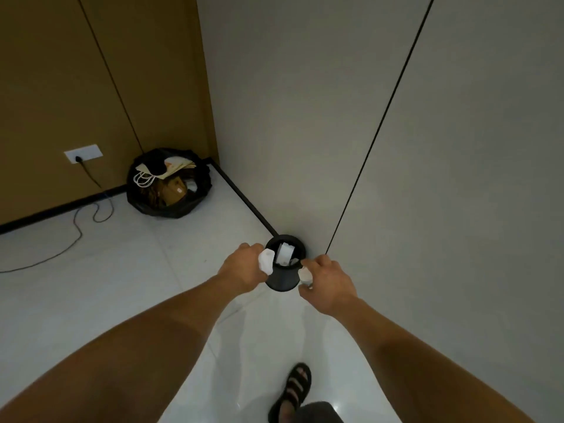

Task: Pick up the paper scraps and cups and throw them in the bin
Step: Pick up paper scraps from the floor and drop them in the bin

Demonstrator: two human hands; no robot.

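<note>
White paper scrap [265, 262] clutched in left hand [241, 267], second scrap [305, 276] gripped in right hand [329, 282], flanking black bin [282, 282]; best to centre each over the opening before letting go.

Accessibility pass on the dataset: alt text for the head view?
Seen from above, a person's left hand grips a white scrap and the right hand pinches another scrap, either side of a small black bin that already holds white waste. A stuffed black rubbish bag sits in the far corner.

Centre frame: I see the black bin [284, 278] upright, a white cup [285, 253] inside. Crumpled left scrap [265, 261] and right scrap [305, 275] flank its rim.
</note>
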